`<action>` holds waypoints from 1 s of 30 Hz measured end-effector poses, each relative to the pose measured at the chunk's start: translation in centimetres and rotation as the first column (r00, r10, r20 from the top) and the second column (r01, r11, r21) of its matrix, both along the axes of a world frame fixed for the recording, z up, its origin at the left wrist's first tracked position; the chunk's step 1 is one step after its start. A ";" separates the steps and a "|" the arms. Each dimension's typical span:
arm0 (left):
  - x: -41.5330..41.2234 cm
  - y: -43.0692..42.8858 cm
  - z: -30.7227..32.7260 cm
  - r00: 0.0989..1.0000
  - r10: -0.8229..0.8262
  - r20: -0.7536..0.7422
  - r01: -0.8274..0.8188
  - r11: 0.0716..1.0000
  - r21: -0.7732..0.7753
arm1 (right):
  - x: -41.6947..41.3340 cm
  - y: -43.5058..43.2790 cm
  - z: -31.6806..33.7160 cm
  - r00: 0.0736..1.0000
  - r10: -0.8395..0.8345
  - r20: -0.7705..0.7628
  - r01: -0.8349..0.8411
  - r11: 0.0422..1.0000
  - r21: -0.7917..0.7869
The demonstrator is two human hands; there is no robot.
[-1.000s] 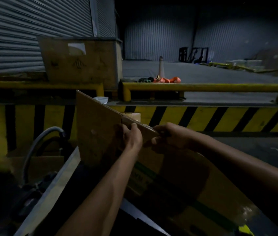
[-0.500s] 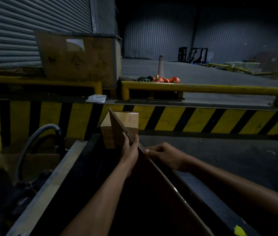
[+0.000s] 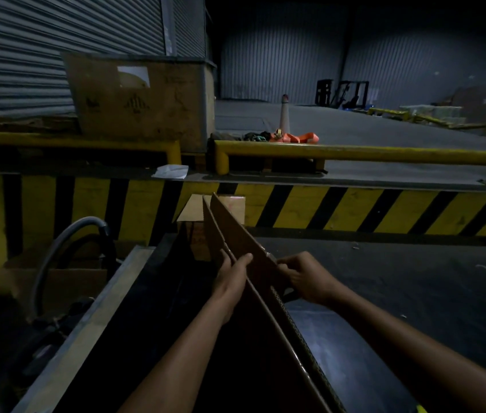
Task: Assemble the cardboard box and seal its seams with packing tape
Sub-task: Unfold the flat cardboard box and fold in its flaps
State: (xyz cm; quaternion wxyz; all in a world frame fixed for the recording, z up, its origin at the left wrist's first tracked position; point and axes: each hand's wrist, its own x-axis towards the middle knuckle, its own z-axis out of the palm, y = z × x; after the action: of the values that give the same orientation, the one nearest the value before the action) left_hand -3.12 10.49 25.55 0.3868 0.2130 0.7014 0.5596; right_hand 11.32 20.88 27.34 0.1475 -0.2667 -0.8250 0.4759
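On dark table (image 3: 414, 278) — flattened cardboard box (image 3: 244, 239) on edge; left hand (image 3: 231, 277), right hand (image 3: 307, 277) both clamped on it.

No words or numbers can be read. The big cardboard box (image 3: 137, 99), well beyond the hands, bears a pale label and dark handling symbols, all too dim to make out.

Open dark worktop (image 3: 384, 263) is seen right of the upright cardboard box (image 3: 244, 242), while passage is blocked far by a small carton (image 3: 197, 216) and left by a hose (image 3: 66, 242).
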 end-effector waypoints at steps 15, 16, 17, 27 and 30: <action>0.3 3.0 3.1 0.982 0.056 -0.178 -0.053 0.998 0.019 | -0.8 1.8 4.4 0.979 -0.189 0.070 0.158 0.934 0.320; 0.3 3.3 3.4 0.983 0.057 -0.174 -0.055 0.998 0.013 | -1.0 1.8 4.6 0.978 -0.189 0.091 0.155 0.943 0.293; 0.4 3.6 3.8 0.983 0.054 -0.173 -0.053 0.999 0.009 | -1.0 2.0 4.7 0.976 -0.185 0.116 0.150 0.955 0.254; -2.9 4.4 4.3 0.968 0.030 -0.251 -0.028 1.000 0.012 | 2.4 6.3 4.4 0.980 -0.130 0.153 0.096 0.973 0.210; -5.1 4.1 5.1 0.949 0.024 -0.313 -0.016 0.999 0.028 | 3.7 7.7 4.6 0.975 -0.171 0.140 0.150 0.977 0.153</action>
State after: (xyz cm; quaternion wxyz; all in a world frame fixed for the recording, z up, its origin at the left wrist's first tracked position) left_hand -8.20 14.54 30.68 0.2620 0.2968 0.7490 0.5312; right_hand 15.03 28.60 31.90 0.1405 -0.3571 -0.8412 0.3809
